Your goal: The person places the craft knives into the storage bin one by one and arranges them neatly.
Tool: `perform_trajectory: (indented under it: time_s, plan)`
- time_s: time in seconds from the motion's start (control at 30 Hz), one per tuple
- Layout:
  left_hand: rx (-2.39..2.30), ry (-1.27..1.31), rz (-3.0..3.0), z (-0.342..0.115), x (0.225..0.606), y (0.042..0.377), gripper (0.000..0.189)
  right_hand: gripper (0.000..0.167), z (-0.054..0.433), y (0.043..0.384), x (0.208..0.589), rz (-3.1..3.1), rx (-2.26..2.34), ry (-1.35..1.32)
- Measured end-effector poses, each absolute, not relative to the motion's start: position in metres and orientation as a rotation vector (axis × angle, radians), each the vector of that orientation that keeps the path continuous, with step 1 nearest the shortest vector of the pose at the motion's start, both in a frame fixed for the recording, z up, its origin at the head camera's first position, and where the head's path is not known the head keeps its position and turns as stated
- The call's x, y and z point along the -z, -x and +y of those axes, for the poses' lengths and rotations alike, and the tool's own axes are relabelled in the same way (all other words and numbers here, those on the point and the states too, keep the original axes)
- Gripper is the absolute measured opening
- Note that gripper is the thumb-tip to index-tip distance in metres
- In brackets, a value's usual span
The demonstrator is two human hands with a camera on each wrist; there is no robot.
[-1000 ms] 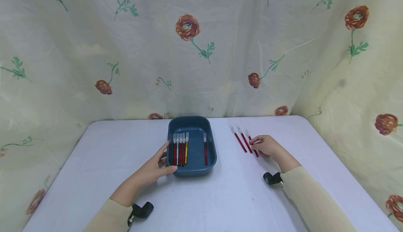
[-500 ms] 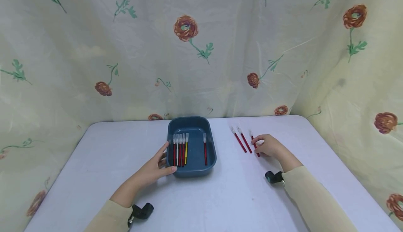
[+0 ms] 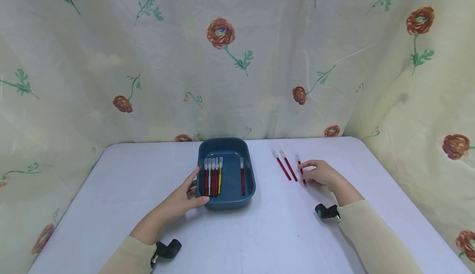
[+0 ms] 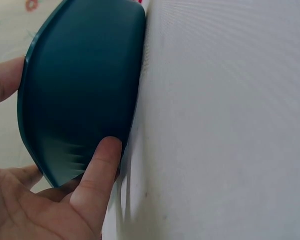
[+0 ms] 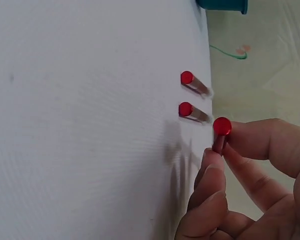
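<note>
A dark blue tray [image 3: 226,203] stands on the table, with several slim capped sticks [image 3: 212,179] side by side at its left and a lone red one [image 3: 242,179] at its right. My left hand [image 3: 184,194] holds the tray's near left corner, thumb at the front and fingers along the left wall. In the left wrist view, fingertips [image 4: 109,150] press the tray wall [image 4: 82,85]. To the right, my right hand [image 3: 322,172] pinches a slim red stick with a clear cap [image 5: 222,128] between thumb and fingers, close over the table.
Two more red capped sticks [image 3: 283,168] [image 3: 290,169] lie slanted on the white table [image 3: 259,237], between the tray and my right hand. A flowered curtain [image 3: 259,100] hangs behind the table and at both sides. Black cameras [image 3: 168,249] sit on both wrists.
My right hand has moved a little to the right with the pinched red stick, widening its gap from the two lying sticks. My left hand and the tray have stayed in place.
</note>
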State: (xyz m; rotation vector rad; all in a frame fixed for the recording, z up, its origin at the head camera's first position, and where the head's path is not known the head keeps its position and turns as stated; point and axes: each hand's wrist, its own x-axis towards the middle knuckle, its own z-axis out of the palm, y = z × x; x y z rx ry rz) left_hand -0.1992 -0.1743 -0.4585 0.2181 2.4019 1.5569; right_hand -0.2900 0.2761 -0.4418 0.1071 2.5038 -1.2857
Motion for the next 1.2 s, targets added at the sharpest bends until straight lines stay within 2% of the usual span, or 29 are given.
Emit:
perform_trajectory:
  time_s: [0.77, 1.2]
  plan:
    - [-1.542, -0.214, 2.419, -0.173, 0.457, 0.198, 0.101, 0.050, 0.260, 0.267, 0.404, 2.392, 1.500, -0.119]
    - [-1.536, -0.211, 2.431, -0.174, 0.458, 0.199, 0.102, 0.042, 0.241, 0.258, 0.382, 2.173, 1.752, -0.073]
